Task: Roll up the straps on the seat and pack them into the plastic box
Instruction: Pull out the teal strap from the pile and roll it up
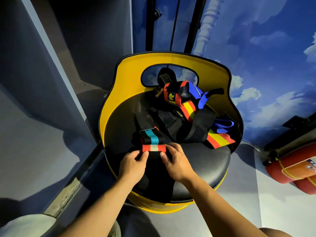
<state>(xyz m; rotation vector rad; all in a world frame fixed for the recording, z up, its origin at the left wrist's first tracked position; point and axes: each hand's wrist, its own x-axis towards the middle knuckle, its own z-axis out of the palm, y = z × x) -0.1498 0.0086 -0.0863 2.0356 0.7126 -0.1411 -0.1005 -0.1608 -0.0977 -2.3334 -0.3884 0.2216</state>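
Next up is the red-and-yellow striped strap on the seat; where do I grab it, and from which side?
Probably its loose flat end at the seat's front right. It lies spread out, uncovered, pointing toward the edge; further back it runs under black straps. Come from the right and pinch across its width.

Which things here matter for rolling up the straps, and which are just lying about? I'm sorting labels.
Job:
red-and-white strap, gripped by left hand and right hand
pile of straps
seat

Lying about:
fire extinguishers

Plastic box: not in view.
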